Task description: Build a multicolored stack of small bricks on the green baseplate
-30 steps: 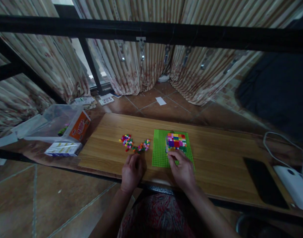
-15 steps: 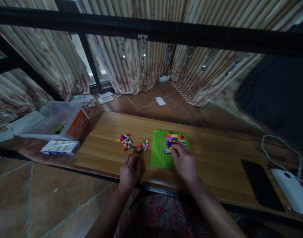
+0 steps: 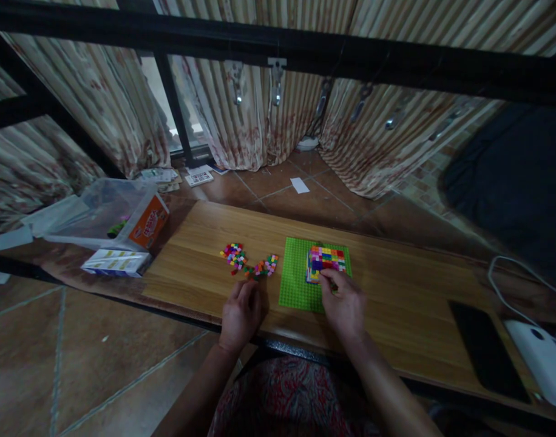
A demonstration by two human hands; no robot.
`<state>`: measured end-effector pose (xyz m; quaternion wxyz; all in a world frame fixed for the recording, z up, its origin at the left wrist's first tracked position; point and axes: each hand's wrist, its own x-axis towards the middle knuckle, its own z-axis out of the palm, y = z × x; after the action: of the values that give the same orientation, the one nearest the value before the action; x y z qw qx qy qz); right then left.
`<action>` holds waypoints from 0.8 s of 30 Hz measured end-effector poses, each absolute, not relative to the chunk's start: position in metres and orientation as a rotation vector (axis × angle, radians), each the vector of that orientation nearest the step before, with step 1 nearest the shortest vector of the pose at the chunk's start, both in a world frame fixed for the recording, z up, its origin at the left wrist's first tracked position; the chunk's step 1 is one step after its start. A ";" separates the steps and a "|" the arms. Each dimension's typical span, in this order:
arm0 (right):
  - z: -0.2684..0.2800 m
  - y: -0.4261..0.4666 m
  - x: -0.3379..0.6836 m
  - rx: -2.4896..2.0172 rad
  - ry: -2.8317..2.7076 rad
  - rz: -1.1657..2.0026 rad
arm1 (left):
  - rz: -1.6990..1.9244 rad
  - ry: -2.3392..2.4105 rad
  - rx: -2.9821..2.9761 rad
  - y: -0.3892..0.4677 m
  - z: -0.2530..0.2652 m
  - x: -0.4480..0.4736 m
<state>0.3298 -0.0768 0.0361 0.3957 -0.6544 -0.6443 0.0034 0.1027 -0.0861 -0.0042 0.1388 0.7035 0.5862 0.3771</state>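
Observation:
A green studded baseplate (image 3: 294, 279) lies on the wooden board, bearing a low block of many-coloured toy bricks (image 3: 327, 254). My right hand (image 3: 344, 300) is at the block's near edge, thumb and forefinger pinched together. Whatever is between those fingertips is too small to make out, and the hand covers the block's near right corner. To the left, my left hand (image 3: 240, 309) rests at the board's near side with its fingers curled closed; their inside is hidden. Just beyond it are loose small bricks (image 3: 236, 256) in mixed colours, spread in a curved pile.
A clear plastic bin (image 3: 100, 212) with an orange label stands at the left, a white and purple box (image 3: 116, 262) in front of it. On the right lie a black phone-like slab (image 3: 487, 349) and a white device (image 3: 539, 361) with a cable. Curtains (image 3: 241, 127) hang behind.
The whole view has shifted slightly, so things appear a little further right. My right hand stays pinched at the block's near edge, and my left hand remains curled by the loose bricks.

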 end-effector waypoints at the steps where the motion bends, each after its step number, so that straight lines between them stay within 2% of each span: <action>1: 0.036 -0.078 0.331 -1.655 -1.620 0.014 | 1.083 1.694 2.033 -0.086 -0.004 0.103; 14: 0.029 -0.088 0.332 -1.595 -1.758 -0.060 | 1.083 1.701 2.039 -0.087 -0.002 0.103; 24: 0.023 -0.086 0.335 -1.599 -1.747 0.011 | 1.076 1.689 2.037 -0.087 0.001 0.103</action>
<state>0.3348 -0.0864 0.0228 0.3772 -0.6253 -0.6831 0.0044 0.1033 -0.0869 0.0007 0.1420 0.7060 0.5851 0.3729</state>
